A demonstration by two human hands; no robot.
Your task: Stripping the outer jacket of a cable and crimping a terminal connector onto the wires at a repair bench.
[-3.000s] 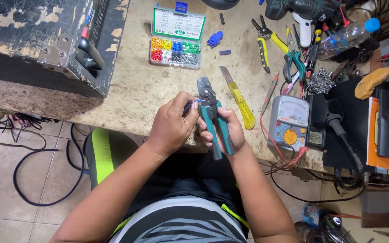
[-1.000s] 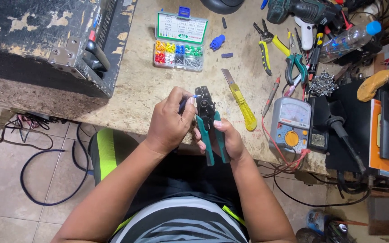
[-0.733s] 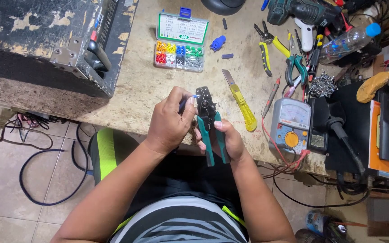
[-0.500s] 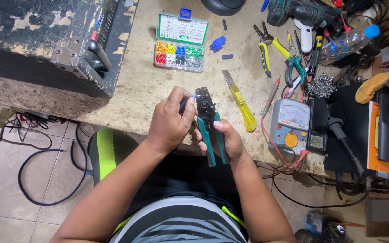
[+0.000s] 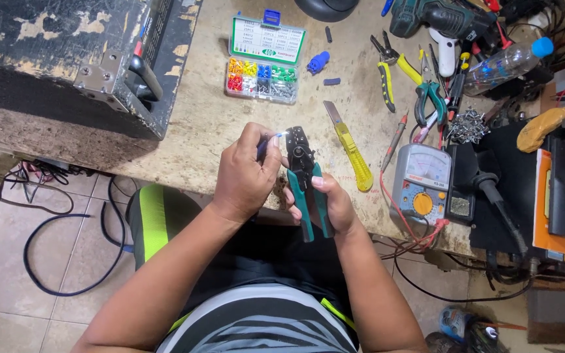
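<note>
Worn and stained, the bench [image 5: 230,124] fills the upper part of the head view, and its near edge passes just under both hands.

The right hand [image 5: 331,206] is closed around the green handles of the crimping tool [image 5: 305,180]. The long axis of the tool runs from about 6 o'clock at the handles to 12 o'clock at the dark head. The left hand [image 5: 246,176] lies at 9 o'clock from that head, with fingers pinched on a thin blue wire [image 5: 269,140], whose pale tip points toward 3 o'clock and almost touches the head. I cannot tell if the tip is already inside. The left hand is the nearer one to the tool head.

At 12 o'clock, well apart, stands the open box of coloured terminals [image 5: 261,78]. At 2 o'clock lies the yellow utility knife [image 5: 351,153], and at 3 o'clock the grey meter [image 5: 421,186]. Nothing stands between the wire and the tool.
</note>
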